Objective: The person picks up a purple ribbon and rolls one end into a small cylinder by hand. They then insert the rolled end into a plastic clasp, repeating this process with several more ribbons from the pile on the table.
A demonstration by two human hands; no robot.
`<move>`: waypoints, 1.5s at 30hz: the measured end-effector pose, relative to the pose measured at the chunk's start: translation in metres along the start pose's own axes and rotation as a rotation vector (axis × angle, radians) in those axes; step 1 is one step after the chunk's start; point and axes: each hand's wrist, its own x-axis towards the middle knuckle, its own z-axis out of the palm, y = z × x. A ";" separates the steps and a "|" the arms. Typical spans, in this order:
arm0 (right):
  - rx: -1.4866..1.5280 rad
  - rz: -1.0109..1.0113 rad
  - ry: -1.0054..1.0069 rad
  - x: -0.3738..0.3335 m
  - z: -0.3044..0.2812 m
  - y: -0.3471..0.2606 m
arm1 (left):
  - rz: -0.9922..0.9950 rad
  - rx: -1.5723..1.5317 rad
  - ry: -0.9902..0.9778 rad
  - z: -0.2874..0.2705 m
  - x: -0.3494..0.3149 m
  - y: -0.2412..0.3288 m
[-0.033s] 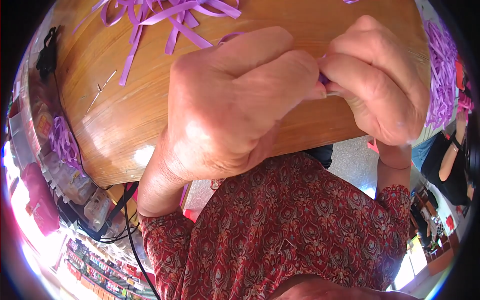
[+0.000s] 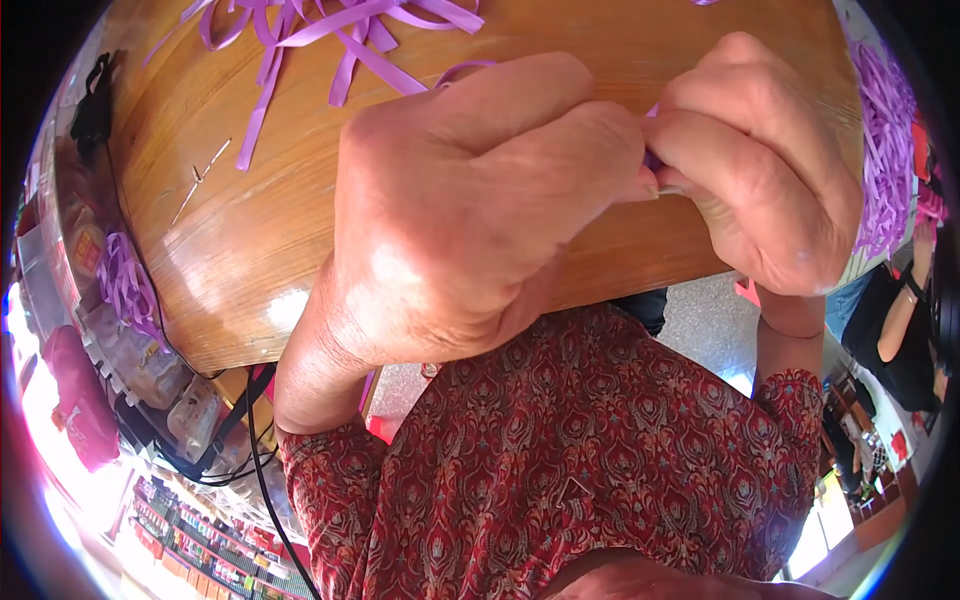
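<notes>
Where left grip (image 2: 465, 195) meets right grip (image 2: 765, 170), purple ribbon (image 2: 653, 160) lies between.

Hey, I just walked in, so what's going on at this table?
A person in a red patterned top has both hands together above a brown wooden table. The left hand and right hand pinch a small piece of purple ribbon, mostly hidden by the fingers. A loose pile of shiny, flat purple ribbon strips lies on the far side, and a thin metallic tool lies toward the left.
</notes>
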 end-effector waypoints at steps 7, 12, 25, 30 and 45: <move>-0.055 0.059 0.038 -0.013 0.005 -0.014 | -0.014 -0.084 -0.060 0.003 0.000 0.005; -0.144 -0.057 -0.016 -0.004 0.004 -0.016 | -0.101 -0.256 -0.080 0.008 0.000 0.007; 0.274 0.119 0.004 -0.002 -0.009 0.008 | -0.472 -0.871 0.117 0.017 -0.011 0.004; 0.309 0.283 0.076 -0.007 -0.001 0.003 | -0.550 -0.790 0.137 0.020 -0.010 0.004; -0.082 -0.010 0.236 -0.013 0.011 0.015 | -0.220 -0.446 0.235 0.023 -0.002 -0.010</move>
